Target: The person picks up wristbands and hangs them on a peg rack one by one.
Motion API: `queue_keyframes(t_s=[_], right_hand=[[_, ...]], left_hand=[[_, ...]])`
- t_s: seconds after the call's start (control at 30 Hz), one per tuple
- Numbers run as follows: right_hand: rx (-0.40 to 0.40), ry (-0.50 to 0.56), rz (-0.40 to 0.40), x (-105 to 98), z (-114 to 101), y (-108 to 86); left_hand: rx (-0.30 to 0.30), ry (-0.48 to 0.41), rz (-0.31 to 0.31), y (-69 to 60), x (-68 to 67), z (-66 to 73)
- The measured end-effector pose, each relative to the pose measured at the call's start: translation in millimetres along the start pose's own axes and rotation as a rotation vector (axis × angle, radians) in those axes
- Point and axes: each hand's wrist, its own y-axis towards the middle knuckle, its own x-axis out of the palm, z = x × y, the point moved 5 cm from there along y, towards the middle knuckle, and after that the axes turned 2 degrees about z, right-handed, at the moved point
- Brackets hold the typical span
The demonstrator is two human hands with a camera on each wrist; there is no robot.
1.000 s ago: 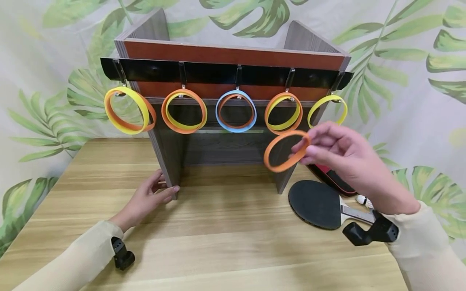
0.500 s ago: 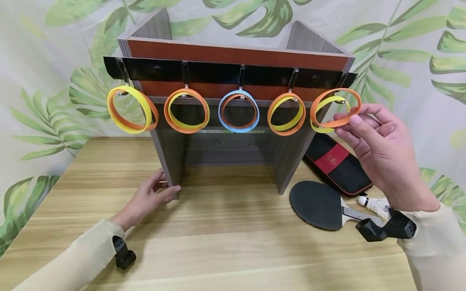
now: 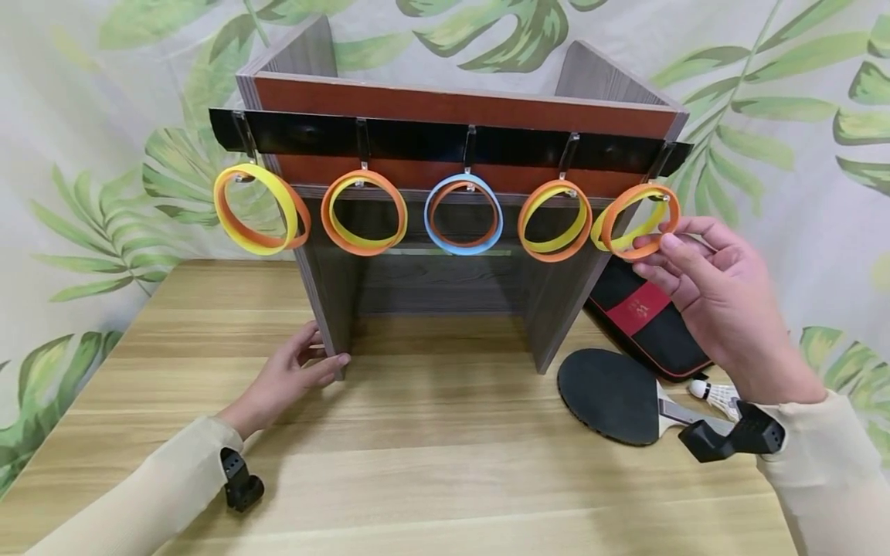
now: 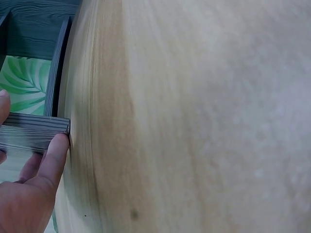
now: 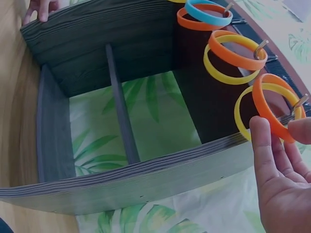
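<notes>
My right hand pinches an orange silicone wristband between thumb and fingers at the rightmost hook. The hook's tip shows inside this band, and a yellow wristband hangs just behind it. In the right wrist view, my fingertips hold the lower edge of the orange band, beside the yellow one. Low on the left, my left hand grips the bottom front edge of the grey wooden stand's side panel. Its thumb lies on the front, with the other fingers partly hidden behind.
Other hooks on the black strip bear paired bands: yellow and orange, orange and yellow, blue and orange. Right of the stand lie a table tennis bat, a black-and-red case and a shuttlecock.
My right hand has carried the orange wristband right and up to the last hook, then slightly down and left, the band turning more face-on. The left hand keeps its grip on the panel.
</notes>
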Motion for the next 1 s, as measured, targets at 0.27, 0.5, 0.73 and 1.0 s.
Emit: queue_keyframes(t_s=[0.27, 0.5, 0.73, 1.0], right_hand=[[0.025, -0.031, -0.014, -0.9, 7.9, -3.5], [0.034, -0.048, -0.032, 0.6, 13.1, -4.7], [0.084, -0.093, -0.062, -0.1, 25.4, -11.2], [0.163, -0.275, -0.144, 6.0, 44.9, -18.4]], left_hand=[[0.006, 0.011, -0.005, 0.4, 0.6, 1.1], [-0.004, 0.003, 0.0, -1.3, 0.3, 0.1], [0.04, 0.072, -0.007, -2.5, -2.8, 2.6], [0.122, 0.415, 0.078, -15.8, -19.6, 22.9]])
